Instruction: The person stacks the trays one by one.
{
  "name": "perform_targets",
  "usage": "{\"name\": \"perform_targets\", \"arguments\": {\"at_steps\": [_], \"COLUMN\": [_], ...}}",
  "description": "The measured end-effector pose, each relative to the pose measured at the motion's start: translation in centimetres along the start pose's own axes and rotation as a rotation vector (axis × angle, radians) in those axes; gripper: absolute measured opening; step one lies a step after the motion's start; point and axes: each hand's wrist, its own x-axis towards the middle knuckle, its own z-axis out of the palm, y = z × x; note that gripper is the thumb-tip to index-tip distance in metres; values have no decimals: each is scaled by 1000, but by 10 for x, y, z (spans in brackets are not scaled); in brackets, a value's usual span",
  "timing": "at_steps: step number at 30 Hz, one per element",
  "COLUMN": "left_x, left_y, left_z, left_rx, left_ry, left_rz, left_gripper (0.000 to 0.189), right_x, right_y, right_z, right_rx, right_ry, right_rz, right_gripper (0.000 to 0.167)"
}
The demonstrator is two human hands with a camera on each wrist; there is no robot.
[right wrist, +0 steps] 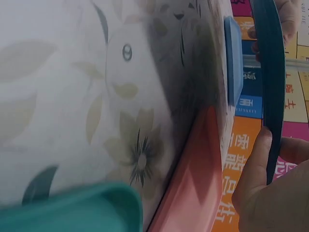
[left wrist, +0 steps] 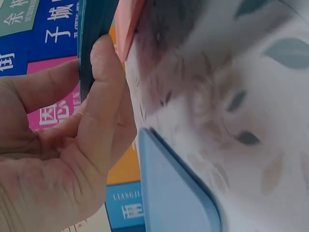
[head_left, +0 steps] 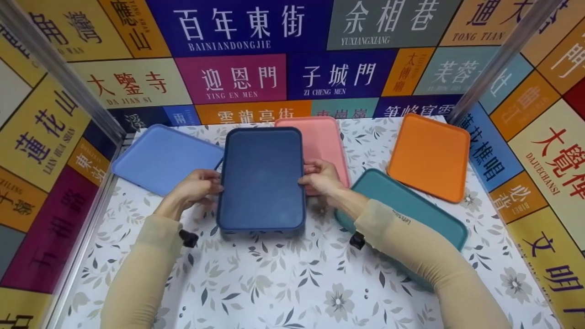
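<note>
A dark blue rectangular tray (head_left: 263, 178) is held raised over the table by both hands, its long sides running away from me. My left hand (head_left: 196, 186) pinches its left edge; in the left wrist view the thumb and fingers (left wrist: 104, 63) lie on either face of the tray's edge. On the opposite side my right hand (head_left: 322, 177) grips the right edge. The right wrist view shows the tray (right wrist: 273, 82) edge-on, with the right thumb on one side and fingers on the other. Part of a pink tray (head_left: 322, 141) is hidden behind the dark blue one.
A light blue tray (head_left: 173, 155) lies at the back left. To the right lie a teal tray (head_left: 379, 187), partly under my right forearm, and an orange tray (head_left: 429, 157) behind it. The table (head_left: 274, 283) has a leaf-patterned cover, with sign-printed walls (head_left: 233, 77) behind and beside it.
</note>
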Motion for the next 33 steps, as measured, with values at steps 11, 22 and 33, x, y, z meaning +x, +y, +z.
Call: {"name": "perform_targets", "arguments": {"at_steps": [11, 22, 33], "left_x": [23, 44, 63], "left_y": [27, 51, 66], "left_z": [24, 52, 78], "left_rx": [-45, -67, -120], "left_ry": [70, 117, 167], "left_rz": [21, 46, 54], "left_gripper": [60, 52, 50], "right_x": [18, 39, 52], "right_y": [-21, -30, -32], "right_z": [-37, -77, -104], "right_rx": [-148, -226, -266], "right_ry": [-3, -10, 36], "right_rz": [-70, -68, -23], "right_gripper": [63, 66, 68]}}
